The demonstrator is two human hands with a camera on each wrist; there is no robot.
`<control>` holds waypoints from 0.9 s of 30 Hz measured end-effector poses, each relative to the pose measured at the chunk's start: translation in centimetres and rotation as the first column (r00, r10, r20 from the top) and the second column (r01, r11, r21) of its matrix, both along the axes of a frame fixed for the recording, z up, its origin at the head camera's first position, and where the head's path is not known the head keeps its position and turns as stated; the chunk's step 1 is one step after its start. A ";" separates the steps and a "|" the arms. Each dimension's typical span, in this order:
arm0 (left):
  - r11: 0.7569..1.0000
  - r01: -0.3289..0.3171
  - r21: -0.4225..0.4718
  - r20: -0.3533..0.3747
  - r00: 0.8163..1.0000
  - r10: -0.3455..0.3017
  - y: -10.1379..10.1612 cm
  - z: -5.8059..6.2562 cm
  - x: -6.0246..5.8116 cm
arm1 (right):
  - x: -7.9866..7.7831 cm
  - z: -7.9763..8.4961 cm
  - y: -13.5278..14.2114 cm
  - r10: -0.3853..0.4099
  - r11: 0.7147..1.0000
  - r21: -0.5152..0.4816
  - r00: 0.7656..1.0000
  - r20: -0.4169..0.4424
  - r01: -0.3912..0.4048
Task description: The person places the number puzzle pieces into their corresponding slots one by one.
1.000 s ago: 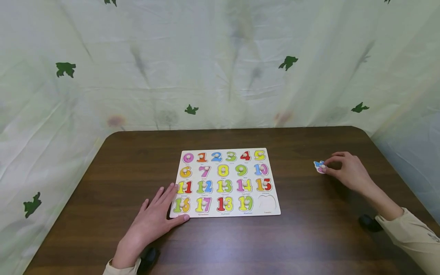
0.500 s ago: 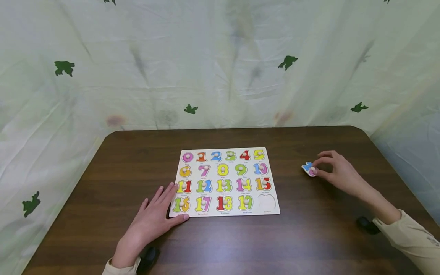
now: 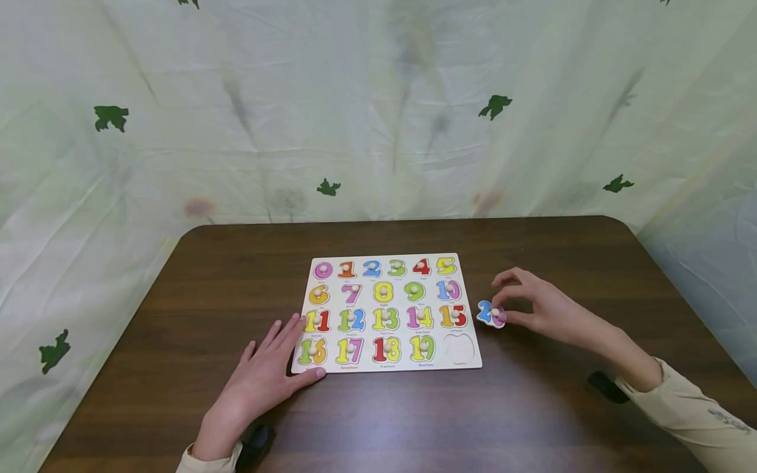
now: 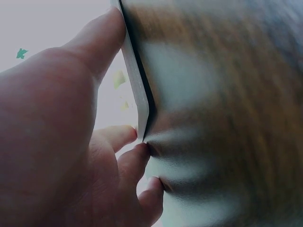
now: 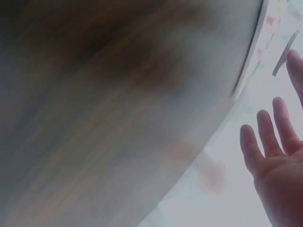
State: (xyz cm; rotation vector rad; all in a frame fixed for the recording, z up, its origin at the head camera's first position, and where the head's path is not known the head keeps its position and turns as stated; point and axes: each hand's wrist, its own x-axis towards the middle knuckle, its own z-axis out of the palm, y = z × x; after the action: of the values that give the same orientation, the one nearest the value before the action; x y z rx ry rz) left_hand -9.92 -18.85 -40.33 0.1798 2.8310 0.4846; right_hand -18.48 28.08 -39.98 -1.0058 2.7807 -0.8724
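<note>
A white number puzzle board (image 3: 369, 312) lies on the table, filled with colourful knobbed numbers from 0 to 19. At its near right corner is a bare recess (image 3: 459, 350) for twenty. My left hand (image 3: 263, 374) rests with spread fingers on the board's left edge, thumb at the near corner; the left wrist view shows fingertips right at the board's edge. My right hand (image 3: 547, 309) pinches the knob of a blue and purple number 20 puzzle piece (image 3: 485, 313), just beside the board's right edge. In the right wrist view the piece (image 5: 285, 53) appears edge-on, apart from the board.
The dark brown wooden table (image 3: 236, 276) extends around the board on all sides. Behind it hangs a pale curtain (image 3: 367, 118) with green leaf shapes. Dark wrist devices show below both wrists, beside the cream sleeves (image 3: 680, 414).
My right hand has carried the number 20 piece leftward and a little nearer, from the table's right side to beside the board. The left hand and the board have stayed in place.
</note>
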 end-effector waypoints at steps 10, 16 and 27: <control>1.000 0.000 -0.005 0.002 1.000 0.000 0.0 0.0 0.0 | 0.7 0.5 -3.9 0.179 0.983 0.031 0.984 0.028 -0.180; 1.000 -0.003 0.000 0.007 1.000 0.003 -0.1 0.0 0.0 | 0.7 -0.2 -5.3 0.229 0.964 0.130 0.972 0.048 -0.234; 1.000 -0.005 -0.002 0.011 1.000 0.005 0.0 0.1 0.0 | 1.0 -0.3 -5.9 0.241 0.952 0.189 0.970 0.016 -0.239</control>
State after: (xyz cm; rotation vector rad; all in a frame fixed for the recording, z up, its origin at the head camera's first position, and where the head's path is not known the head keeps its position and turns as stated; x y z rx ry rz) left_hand -9.90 -18.82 -40.22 0.1691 2.8215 0.4824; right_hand -17.44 22.16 -40.25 -1.2778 2.6096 -0.5619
